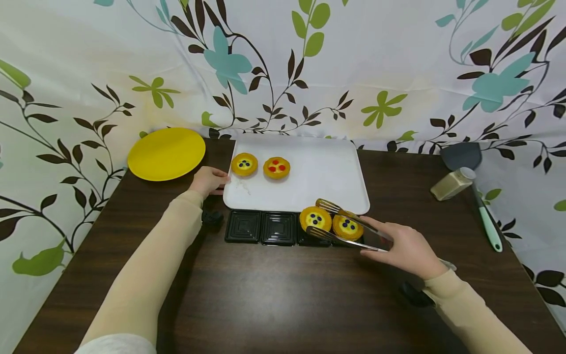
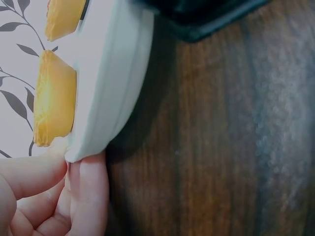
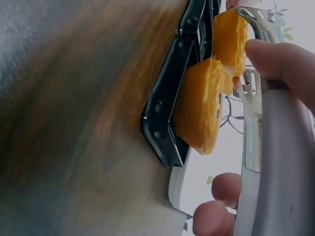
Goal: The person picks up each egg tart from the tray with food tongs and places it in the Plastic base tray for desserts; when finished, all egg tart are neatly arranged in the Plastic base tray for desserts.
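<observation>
Metal tongs (image 3: 283,147) are gripped by the right hand (image 1: 409,250), their tips astride a blue-dotted tart (image 1: 315,219) at the third compartment from the left of the black tray (image 1: 278,228); the left hand (image 1: 207,182), well apart, pinches the left edge of the white tray (image 1: 318,172). A second blue-dotted tart (image 1: 345,228) occupies the rightmost compartment, and two more, a third blue-dotted tart (image 1: 244,164) and a red-topped tart (image 1: 277,168), lie on the white tray's left part. Outward stand a yellow plate (image 1: 166,154), far left, and a jar (image 1: 453,184) beside a spatula (image 1: 490,228), right.
</observation>
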{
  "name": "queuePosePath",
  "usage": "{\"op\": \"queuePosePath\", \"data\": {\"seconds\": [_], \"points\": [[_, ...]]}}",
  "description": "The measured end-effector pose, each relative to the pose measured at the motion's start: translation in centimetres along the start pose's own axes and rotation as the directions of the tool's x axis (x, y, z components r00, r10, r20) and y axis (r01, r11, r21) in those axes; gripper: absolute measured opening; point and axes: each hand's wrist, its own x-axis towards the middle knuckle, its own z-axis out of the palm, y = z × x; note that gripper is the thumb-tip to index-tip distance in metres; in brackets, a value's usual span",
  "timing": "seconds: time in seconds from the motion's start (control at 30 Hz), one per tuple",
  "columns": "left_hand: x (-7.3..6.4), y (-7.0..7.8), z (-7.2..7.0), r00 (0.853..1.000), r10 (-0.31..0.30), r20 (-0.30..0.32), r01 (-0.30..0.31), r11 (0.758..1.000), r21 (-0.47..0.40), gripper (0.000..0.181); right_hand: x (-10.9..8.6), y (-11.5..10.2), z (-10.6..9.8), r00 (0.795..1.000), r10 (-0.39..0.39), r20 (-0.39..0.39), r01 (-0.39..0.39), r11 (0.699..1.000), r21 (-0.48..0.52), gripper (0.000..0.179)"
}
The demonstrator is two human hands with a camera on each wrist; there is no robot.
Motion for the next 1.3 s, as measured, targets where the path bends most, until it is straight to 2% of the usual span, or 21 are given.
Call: {"op": "queuePosePath", "data": {"seconds": [0.37,0.67,1.07,1.3], "points": [[0.57,-0.36,0.32,1.0,-0.016,-0.013,0.016,1.0,0.002,0.037,-0.47,-0.41,0.59,1.0,0.012,0.014,-0.011,0.998,-0.054,0.075],[0.05,-0.21,0.32,1.0,0.004,-0.003,-0.004,1.0,0.008,0.038,-0.6,-0.28,0.92,1.0,0.016,0.021,-0.015,0.998,-0.068,0.076],[-0.02,-0.04,0.21,1.0,0.001,-0.001,-0.001,1.0,0.015,0.038,-0.5,-0.12,0.73,0.998,0.034,0.047,-0.03,0.997,-0.07,0.08],[-0.08,0.09,0.11,1.0,0.003,-0.003,-0.003,1.0,0.017,0.038,-0.56,0.01,0.66,0.999,0.027,0.026,-0.025,0.997,-0.072,0.081]]}}
